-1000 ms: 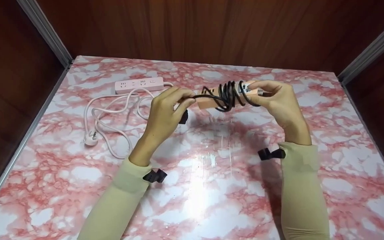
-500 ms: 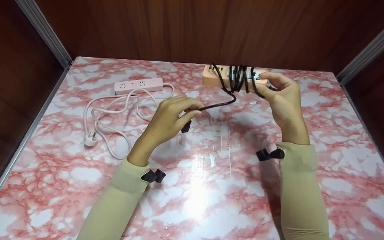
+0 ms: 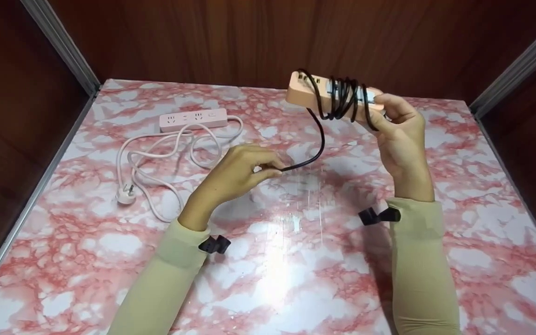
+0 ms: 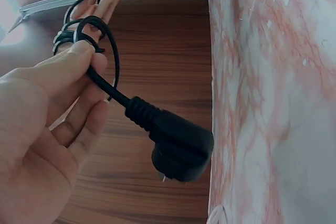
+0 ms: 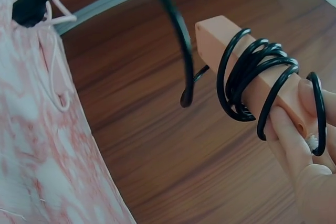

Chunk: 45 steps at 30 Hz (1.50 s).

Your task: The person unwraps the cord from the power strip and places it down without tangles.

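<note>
An orange power strip (image 3: pixel 299 93) is held up above the back of the table, its right end gripped by my right hand (image 3: pixel 403 132). Several turns of black cord (image 3: pixel 342 100) wrap loosely around its middle, as the right wrist view also shows. From the strip, the free cord curves down to my left hand (image 3: pixel 244 170), which pinches it between thumb and fingers. Just past that pinch, in the left wrist view, hangs the black plug (image 4: pixel 181 142) with a metal prong showing. In the head view the left hand hides the plug.
A pink power strip (image 3: pixel 193 120) lies at the back left of the marbled table (image 3: pixel 324 288). Its pale cord (image 3: pixel 151 174) sprawls in loops, ending in a white plug (image 3: pixel 126 194). A dark wood panel (image 3: pixel 268 42) rises behind the table.
My right hand has raised the orange power strip and tilted it. The left hand has moved down and slightly right with the cord, and the free length between them has grown.
</note>
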Available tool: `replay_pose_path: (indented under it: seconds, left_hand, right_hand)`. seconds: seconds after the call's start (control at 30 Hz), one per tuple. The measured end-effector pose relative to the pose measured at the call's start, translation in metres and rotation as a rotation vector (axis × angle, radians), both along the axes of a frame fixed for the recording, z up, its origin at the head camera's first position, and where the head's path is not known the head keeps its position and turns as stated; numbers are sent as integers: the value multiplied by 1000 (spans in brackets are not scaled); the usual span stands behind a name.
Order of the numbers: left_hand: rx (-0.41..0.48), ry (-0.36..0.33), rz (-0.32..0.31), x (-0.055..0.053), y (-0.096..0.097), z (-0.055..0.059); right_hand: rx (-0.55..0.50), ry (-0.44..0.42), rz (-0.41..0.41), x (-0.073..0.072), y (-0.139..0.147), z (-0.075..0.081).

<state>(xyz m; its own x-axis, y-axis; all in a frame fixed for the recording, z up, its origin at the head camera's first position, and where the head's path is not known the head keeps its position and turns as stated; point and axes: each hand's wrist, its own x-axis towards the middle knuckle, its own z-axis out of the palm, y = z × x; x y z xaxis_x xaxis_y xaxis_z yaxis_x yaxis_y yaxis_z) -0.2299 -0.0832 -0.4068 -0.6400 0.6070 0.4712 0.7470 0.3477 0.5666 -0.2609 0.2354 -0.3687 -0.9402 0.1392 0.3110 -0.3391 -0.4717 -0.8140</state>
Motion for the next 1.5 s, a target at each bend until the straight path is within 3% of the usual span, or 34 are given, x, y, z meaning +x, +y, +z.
replay_pose_path:
  seconds: [0.5,0.77,0.9,1.5]
  left_hand:
    - [-233,-50,102,-5,-7,-14]
    - [-360,-71,178,-7,-11,-21]
    - [-389,-103,192,-9,-13,-23]
    - [-394,-155,195,-13,-11,-30]
  right_hand:
    - [-124,6,107,-1,7,1]
    - [-133,20,133,-1,8,2]
    - [-81,29,118,0,7,3]
    - [-90,69,159,4,9,2]
